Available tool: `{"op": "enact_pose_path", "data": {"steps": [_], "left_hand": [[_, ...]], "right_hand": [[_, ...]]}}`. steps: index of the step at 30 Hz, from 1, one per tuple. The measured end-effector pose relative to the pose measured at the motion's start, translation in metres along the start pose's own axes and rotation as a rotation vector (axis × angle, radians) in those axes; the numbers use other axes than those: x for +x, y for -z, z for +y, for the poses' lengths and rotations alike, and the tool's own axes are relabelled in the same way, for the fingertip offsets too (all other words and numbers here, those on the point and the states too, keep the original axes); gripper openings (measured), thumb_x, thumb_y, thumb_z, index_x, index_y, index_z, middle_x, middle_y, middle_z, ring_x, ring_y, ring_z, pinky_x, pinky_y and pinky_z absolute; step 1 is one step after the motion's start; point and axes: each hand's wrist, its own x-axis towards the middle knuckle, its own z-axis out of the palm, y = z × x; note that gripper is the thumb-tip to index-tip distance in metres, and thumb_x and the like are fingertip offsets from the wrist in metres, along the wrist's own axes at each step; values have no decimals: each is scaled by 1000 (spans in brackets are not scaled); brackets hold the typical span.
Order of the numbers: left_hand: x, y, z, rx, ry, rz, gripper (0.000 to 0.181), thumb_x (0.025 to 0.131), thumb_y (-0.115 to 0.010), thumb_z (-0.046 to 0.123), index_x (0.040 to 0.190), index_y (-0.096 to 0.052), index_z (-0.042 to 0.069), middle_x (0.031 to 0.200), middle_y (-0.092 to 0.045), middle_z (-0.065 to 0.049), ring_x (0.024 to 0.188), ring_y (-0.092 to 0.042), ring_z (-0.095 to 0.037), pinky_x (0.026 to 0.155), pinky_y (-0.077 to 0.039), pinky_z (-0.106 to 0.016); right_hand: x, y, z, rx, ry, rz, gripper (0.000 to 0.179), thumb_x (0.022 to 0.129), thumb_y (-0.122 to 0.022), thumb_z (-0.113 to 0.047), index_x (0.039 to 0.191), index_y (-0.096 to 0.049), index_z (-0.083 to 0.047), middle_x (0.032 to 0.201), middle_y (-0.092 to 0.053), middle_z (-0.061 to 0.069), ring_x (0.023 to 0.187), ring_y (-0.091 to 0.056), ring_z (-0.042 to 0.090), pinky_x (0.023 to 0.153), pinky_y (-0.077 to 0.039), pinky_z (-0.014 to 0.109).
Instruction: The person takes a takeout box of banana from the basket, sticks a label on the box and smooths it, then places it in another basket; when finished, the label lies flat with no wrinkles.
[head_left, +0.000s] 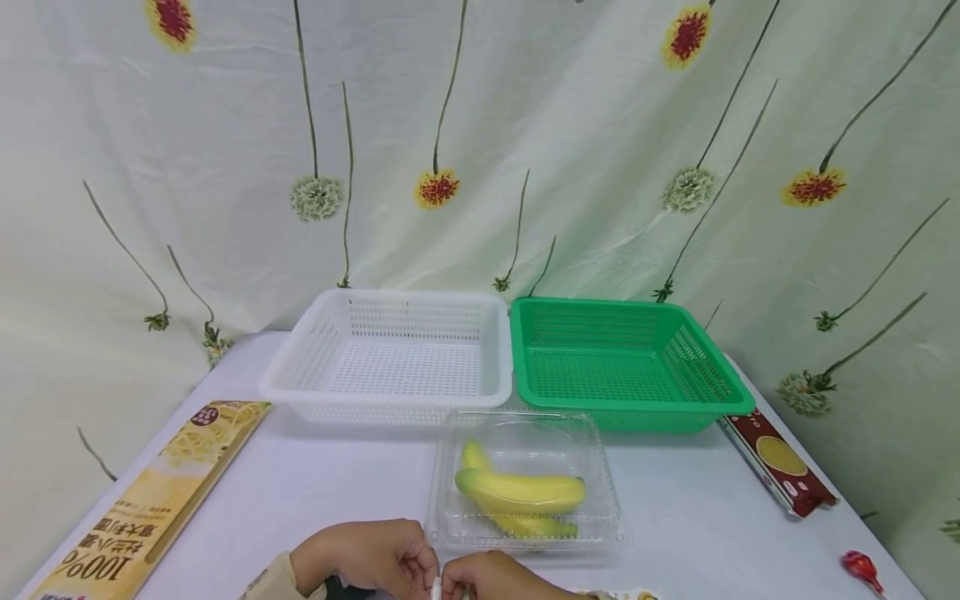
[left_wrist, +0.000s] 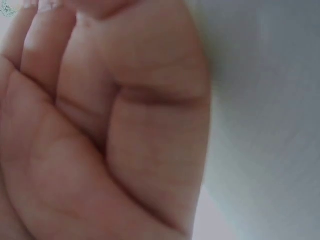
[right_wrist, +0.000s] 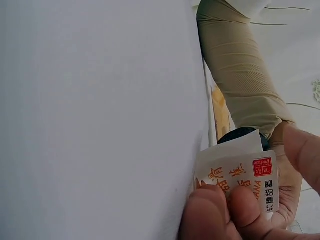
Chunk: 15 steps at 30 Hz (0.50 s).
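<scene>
Both hands meet at the front edge of the table, holding a small white label sticker (right_wrist: 262,185) with orange characters and a red square stamp. In the right wrist view, a blank white flap of paper (right_wrist: 237,145) stands up behind it. My right hand (head_left: 498,577) pinches the sticker with its fingertips. My left hand (head_left: 378,554), fingers curled, grips its other side; its fingertips are out of sight in the left wrist view. Just beyond the hands sits a clear plastic box (head_left: 592,450), lid down, with yellow bananas (head_left: 521,493) inside.
A white basket (head_left: 386,408) and a green basket (head_left: 637,408) stand at the back. Left lies a yellow pasta packet (head_left: 161,500). At right are a dark red packet (head_left: 780,462) and a small red object (head_left: 862,568). A printed sheet (head_left: 637,595) peeks out by the right sleeve.
</scene>
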Motion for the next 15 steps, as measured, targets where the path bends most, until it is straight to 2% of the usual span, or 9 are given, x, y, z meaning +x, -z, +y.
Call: {"op": "enact_pose_path", "data": {"steps": [2,5,8,12,15], "left_hand": [[0,1,0,5,-1,-3,13,94,-72,-8,91,-68,-21,71,-58,-36,60,-45,9,53,-34,-12],[-1,2,1,6,17,1,13,93,-72,-8,90,-68,-20,68,-59,-29,60,-45,8,54,-34,-12],[-3,3,2,-2,52,8,10,88,-71,-12,89,-68,-21,65,-60,-16,59,-45,8,55,-36,-12],[-8,5,3,3,99,26,8,83,-69,-14,89,-69,-20,64,-61,-1,60,-47,7,56,-37,-12],[-11,6,3,21,129,56,7,81,-70,-14,87,-71,-16,63,-62,5,59,-48,7,56,-37,-11]], "right_hand": [[1,0,0,-42,3,13,9,88,-77,4,87,-69,-2,73,-66,-4,66,-45,-9,65,-45,12],[1,2,3,-77,32,5,12,87,-75,6,87,-67,-2,71,-60,-7,66,-43,-10,65,-45,12],[0,4,7,-93,67,-17,12,88,-73,5,86,-64,-3,68,-52,-12,66,-41,-10,64,-42,12],[-5,6,17,-9,95,-38,13,91,-71,2,84,-62,-2,67,-46,-16,68,-43,-10,66,-40,11],[-11,7,22,79,111,-34,12,93,-70,0,83,-63,0,67,-47,-14,70,-45,-10,68,-41,12]]}}
